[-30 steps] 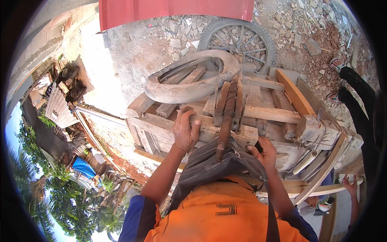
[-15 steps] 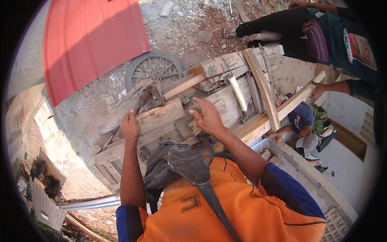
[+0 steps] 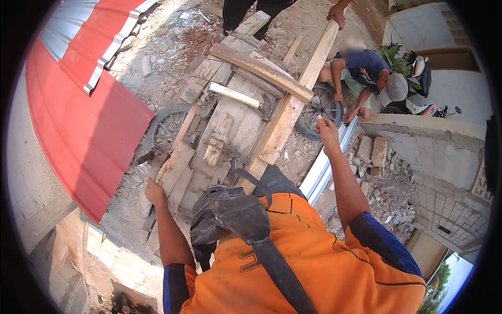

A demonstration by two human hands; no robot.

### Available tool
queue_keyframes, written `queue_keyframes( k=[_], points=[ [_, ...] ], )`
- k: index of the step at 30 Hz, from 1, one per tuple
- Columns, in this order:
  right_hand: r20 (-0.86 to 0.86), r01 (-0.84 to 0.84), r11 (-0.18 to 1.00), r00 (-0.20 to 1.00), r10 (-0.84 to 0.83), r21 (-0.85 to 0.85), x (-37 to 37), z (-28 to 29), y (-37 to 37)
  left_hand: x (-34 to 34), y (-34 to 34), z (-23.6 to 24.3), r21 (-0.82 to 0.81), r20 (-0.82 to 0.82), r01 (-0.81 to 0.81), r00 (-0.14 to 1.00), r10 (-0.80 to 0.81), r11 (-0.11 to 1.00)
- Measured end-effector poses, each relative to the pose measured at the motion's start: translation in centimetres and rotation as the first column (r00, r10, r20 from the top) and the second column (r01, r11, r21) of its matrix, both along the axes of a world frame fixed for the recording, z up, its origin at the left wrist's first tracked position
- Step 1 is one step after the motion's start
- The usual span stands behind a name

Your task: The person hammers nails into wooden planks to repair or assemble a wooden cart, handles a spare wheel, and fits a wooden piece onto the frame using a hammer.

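Observation:
A wooden cart (image 3: pixel 238 123) lies in front of me, loaded with loose timber. My left hand (image 3: pixel 155 192) is closed at the near left end of a short, rough timber board (image 3: pixel 177 163); its fingers are partly hidden. My right hand (image 3: pixel 328 135) is raised off the load, beside the cart's right wheel (image 3: pixel 319 112). One finger stands out and the others curl, with nothing seen in them. A broken wood block (image 3: pixel 217 144) lies on the cart bed. Ahead of it are a pale tube (image 3: pixel 234 95) and a crosswise plank (image 3: pixel 261 72).
Another person's hand (image 3: pixel 337 17) holds the far end of a long beam (image 3: pixel 300 99) along the cart's right side. A crouching person (image 3: pixel 361 70) works by the right wheel. Metal channels (image 3: pixel 328 165) lie on my right, red roofing sheets (image 3: pixel 78 125) on my left, with rubble around.
The view has turned right. My right hand has left the timber and moved out to the right. The standing person now holds the long beam from farther ahead.

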State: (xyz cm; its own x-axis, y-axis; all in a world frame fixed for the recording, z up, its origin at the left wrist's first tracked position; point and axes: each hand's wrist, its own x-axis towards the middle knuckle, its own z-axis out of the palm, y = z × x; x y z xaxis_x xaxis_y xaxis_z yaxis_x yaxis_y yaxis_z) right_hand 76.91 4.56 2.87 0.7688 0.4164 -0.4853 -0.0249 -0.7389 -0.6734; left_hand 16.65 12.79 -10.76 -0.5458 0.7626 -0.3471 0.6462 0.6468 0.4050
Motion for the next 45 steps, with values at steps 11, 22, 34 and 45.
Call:
queue_keyframes(
  k=[11,22,34,45],
  points=[
    [0.024,0.119,0.983,0.992,-0.123,0.138,-12.7,-7.2,3.6,-1.7,-0.4,-0.6,0.026,-0.033,0.032,0.999,-0.031,0.999],
    [0.089,0.101,0.970,0.988,-0.123,0.221,-12.1,-7.5,3.6,0.9,-0.5,0.7,0.047,0.034,-0.099,0.995,0.097,0.994],
    [0.121,0.038,0.904,0.988,-0.098,0.426,-11.5,-9.8,3.2,4.6,-1.8,1.1,0.170,-0.199,0.183,0.969,-0.149,0.968],
    [0.026,-0.175,0.934,0.981,0.193,-0.311,6.2,-50.4,-19.7,11.2,-7.9,-14.1,0.138,0.181,0.198,0.958,-0.221,0.970]
  ],
)
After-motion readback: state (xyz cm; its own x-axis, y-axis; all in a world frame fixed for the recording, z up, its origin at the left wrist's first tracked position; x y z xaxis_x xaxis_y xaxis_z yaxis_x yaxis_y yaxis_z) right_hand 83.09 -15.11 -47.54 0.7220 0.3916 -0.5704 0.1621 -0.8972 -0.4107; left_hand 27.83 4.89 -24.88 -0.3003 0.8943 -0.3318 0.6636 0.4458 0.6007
